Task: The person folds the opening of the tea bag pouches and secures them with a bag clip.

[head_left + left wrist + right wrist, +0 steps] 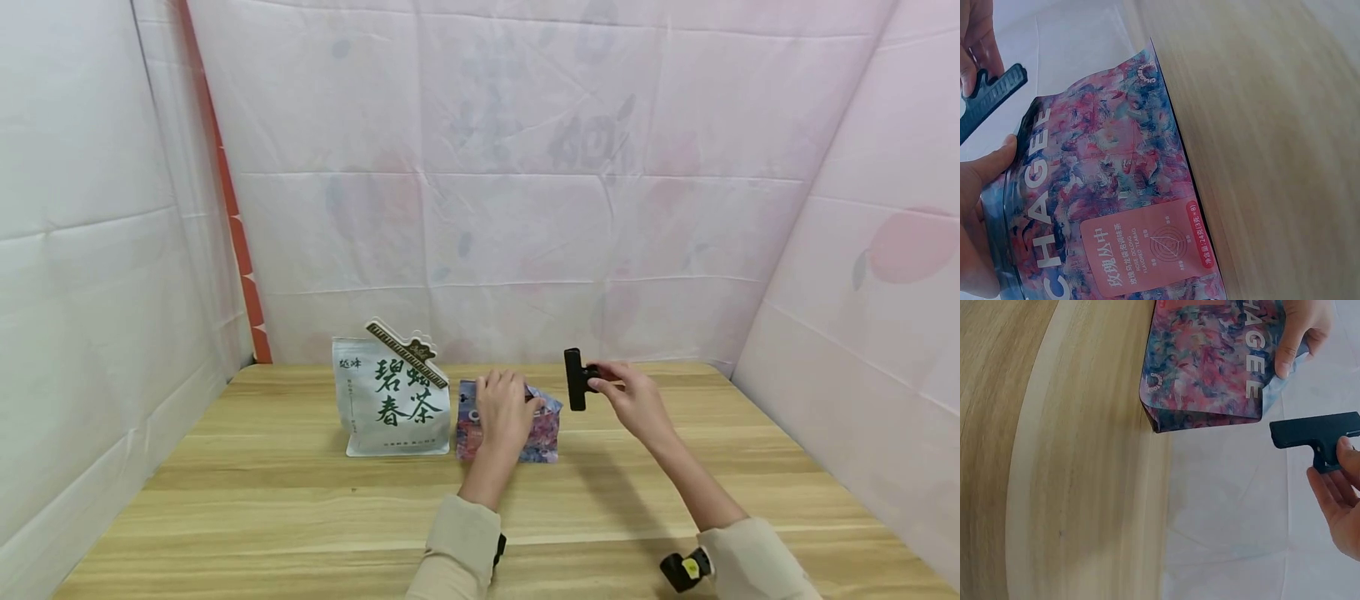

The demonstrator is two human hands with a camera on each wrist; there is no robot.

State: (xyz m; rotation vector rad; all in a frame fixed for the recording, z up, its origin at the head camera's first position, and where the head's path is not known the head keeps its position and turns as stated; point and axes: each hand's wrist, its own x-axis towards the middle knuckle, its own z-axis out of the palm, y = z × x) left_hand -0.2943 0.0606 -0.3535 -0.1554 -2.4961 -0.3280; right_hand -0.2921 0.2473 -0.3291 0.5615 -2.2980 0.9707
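Observation:
A pink and blue patterned tea bag pouch [543, 437] stands upright on the table, its "CHAGEE" lettering and pink label showing in the left wrist view. My left hand [504, 408] grips its top edge, with the thumb [999, 159] on the front face near the folded top; the other fingers are mostly hidden behind. Off to the right of the pouch and apart from it, my right hand [630, 396] pinches a black bag clip [575, 381] by its handles. The clip's long bar faces the pouch [1210, 362].
Left of the pouch stands a white tea bag [393, 417] with green characters. A large ornate clip [408, 354] sits slanted across its top right corner. The wooden table [300, 517] ends at a white cloth backdrop [525, 233], with cloth at both sides too.

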